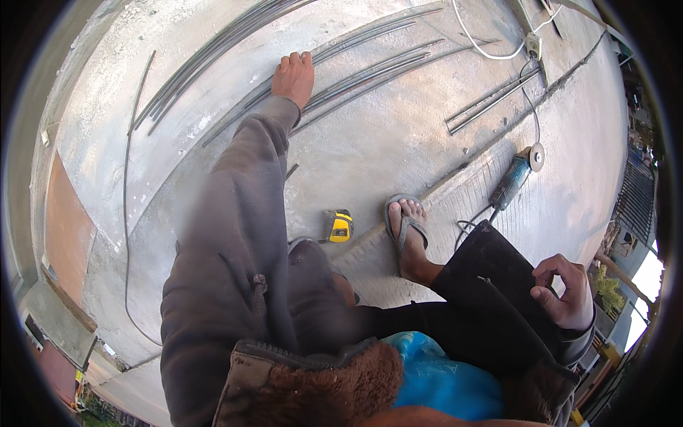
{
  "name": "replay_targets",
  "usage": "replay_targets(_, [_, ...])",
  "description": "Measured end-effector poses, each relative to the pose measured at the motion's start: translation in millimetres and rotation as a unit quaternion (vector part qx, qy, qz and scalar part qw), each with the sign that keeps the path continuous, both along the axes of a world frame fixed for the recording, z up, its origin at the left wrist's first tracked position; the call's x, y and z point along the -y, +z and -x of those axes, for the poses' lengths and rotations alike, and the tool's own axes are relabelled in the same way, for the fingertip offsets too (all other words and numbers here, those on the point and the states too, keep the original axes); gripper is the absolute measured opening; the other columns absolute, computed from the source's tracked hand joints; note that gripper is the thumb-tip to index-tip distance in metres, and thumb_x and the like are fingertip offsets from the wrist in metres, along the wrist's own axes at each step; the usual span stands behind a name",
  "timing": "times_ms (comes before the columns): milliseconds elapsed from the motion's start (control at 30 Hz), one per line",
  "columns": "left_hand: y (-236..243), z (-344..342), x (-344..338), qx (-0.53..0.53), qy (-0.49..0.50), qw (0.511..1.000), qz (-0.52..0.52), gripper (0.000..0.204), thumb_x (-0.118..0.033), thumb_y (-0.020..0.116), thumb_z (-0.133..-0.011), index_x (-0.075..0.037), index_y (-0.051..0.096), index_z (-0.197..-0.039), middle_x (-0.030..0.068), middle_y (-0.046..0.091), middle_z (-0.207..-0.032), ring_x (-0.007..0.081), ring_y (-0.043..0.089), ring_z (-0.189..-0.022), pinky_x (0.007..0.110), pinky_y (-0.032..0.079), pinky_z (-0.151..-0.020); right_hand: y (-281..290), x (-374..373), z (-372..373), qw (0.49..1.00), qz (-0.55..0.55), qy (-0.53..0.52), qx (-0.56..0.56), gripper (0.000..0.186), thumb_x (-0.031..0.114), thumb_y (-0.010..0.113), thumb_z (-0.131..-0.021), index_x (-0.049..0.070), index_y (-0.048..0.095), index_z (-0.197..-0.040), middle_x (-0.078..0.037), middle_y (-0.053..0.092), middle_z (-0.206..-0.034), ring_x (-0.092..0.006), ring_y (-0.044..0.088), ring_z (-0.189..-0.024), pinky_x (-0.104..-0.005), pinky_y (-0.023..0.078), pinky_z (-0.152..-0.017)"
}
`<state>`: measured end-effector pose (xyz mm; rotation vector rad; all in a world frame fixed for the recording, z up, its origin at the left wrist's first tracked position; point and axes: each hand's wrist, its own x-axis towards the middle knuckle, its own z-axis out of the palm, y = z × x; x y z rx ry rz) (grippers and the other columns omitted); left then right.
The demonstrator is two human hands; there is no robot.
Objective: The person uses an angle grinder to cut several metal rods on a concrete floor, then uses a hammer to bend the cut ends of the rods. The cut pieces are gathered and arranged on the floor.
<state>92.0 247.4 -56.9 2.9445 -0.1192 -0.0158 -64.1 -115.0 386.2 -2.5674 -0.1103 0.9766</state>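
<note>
My left hand (293, 77) reaches far forward, its fingers bent down over thin steel rods (356, 87) on the concrete. The rods run out on both sides of it; the palm side is hidden. Near my right knee hangs my right hand (567, 290), loosely curled, with a gap between thumb and forefinger and nothing visible in it. A yellow and black tape measure (340, 225) lies between my feet. On the right, an angle grinder (511, 179) with a blue-green body and a disc rests on the ground.
A thicker bundle of rods (206, 58) curves along the far left. Two short rods (492, 102) lie toward the right, near a socket block (533, 45) on a white cable. A slab edge (455, 178) crosses beside my sandalled foot (407, 226). One long thin rod (126, 213) bends down the left.
</note>
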Motion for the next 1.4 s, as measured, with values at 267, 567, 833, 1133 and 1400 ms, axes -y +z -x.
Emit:
replay_targets(267, [-1, -10, 3, -0.022, -0.041, 0.998, -0.037, 0.016, -0.01, 0.051, -0.093, -0.002, 0.059, -0.105, 0.0164, 0.062, -0.107, 0.0326, 0.062, -0.1, 0.044, 0.054, -0.083, 0, 11, 3, 1.0, -0.002, 0.006, -0.011, 0.034, 0.034, 0.074, -0.087, 0.002, 0.06, -0.091, -0.006, 0.061, -0.068, -0.0181, 0.061, -0.061, -0.0299, 0.047, -0.061])
replay_targets(567, [33, -35, -33, -0.032, 0.019, 0.996, 0.076, 0.026, -0.026, 0.048, -0.1, -0.002, 0.058, -0.101, 0.0196, 0.066, -0.099, 0.0399, 0.063, -0.092, 0.048, 0.05, -0.08, 4, 14, 4, 0.999, -0.026, 0.042, 0.002, 0.023, 0.019, 0.079, -0.08, 0.007, 0.062, -0.091, -0.006, 0.063, -0.069, -0.0225, 0.061, -0.058, -0.0317, 0.047, -0.057])
replay_targets(833, [40, -56, -119, 0.089, 0.014, 0.991, 0.098, 0.033, -0.029, 0.047, -0.102, -0.001, 0.06, -0.113, 0.0227, 0.063, -0.105, 0.0414, 0.059, -0.1, 0.048, 0.047, -0.082, 1, 20, 5, 0.998, -0.055, 0.03, -0.011, 0.021, 0.015, 0.077, -0.081, 0.008, 0.062, -0.094, -0.005, 0.062, -0.068, -0.0222, 0.061, -0.059, -0.0316, 0.047, -0.057])
replay_targets(1133, [-4, -75, -203, 0.065, 0.072, 0.995, -0.021, 0.033, -0.03, 0.051, -0.101, -0.005, 0.065, -0.116, 0.0196, 0.063, -0.105, 0.0387, 0.061, -0.099, 0.046, 0.049, -0.085, 2, 20, -10, 0.996, -0.072, 0.053, -0.02, 0.023, 0.017, 0.076, -0.083, 0.006, 0.062, -0.096, -0.006, 0.061, -0.067, -0.022, 0.061, -0.058, -0.0321, 0.047, -0.056])
replay_targets(1400, [24, -52, -156, 0.185, 0.071, 0.973, -0.116, 0.023, -0.032, 0.066, -0.09, -0.023, 0.07, -0.111, -0.0004, 0.063, -0.109, 0.0234, 0.058, -0.107, 0.042, 0.045, -0.089, 0, 21, 1, 0.998, -0.017, 0.054, -0.028, 0.036, 0.036, 0.075, -0.086, 0.004, 0.061, -0.091, -0.006, 0.062, -0.066, -0.0197, 0.062, -0.06, -0.0323, 0.048, -0.061])
